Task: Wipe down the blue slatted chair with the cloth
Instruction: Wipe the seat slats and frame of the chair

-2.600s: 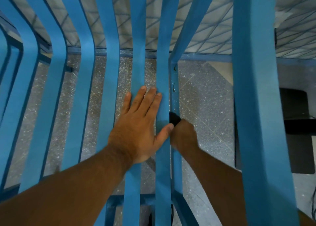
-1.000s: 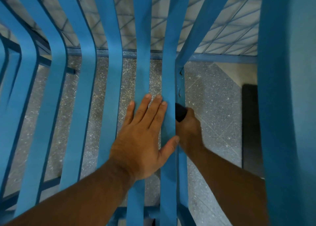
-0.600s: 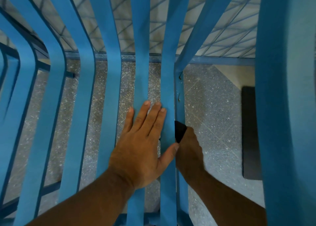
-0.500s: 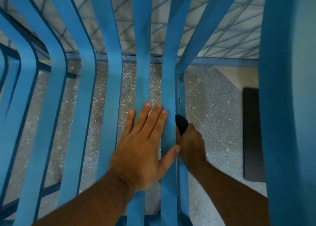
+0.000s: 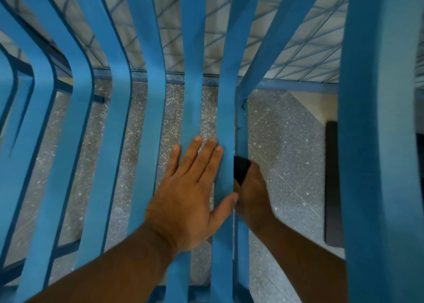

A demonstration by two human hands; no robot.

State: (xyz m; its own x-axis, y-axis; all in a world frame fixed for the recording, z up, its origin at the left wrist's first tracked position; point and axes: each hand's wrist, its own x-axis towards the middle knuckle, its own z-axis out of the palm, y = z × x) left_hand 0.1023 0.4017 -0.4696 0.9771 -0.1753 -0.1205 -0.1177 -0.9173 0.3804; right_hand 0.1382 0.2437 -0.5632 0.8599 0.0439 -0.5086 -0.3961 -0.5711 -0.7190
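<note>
- Left hand (image 5: pixel 190 195) flat and spread across two slats of the blue chair (image 5: pixel 80 142), bracing it exactly as a moment ago.
- Just beyond, right hand (image 5: pixel 252 195) fisted round the dark cloth (image 5: pixel 241 168), down against the frame rail (image 5: pixel 242 123) beside the last slat.
- That fist has slid up and back along the rail, so I judge the scrubbing there ongoing.
- Farther off, speckled floor (image 5: pixel 286 142), and the other slats unwiped for now.

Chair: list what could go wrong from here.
1. The right hand works the cloth on the frame bar right beside the left hand; its thumb at the slat edge could get knocked or pinched.
2. Only a bit of cloth shows, so it may slip out.
3. The left hand covers two slats, which may go unwiped.
</note>
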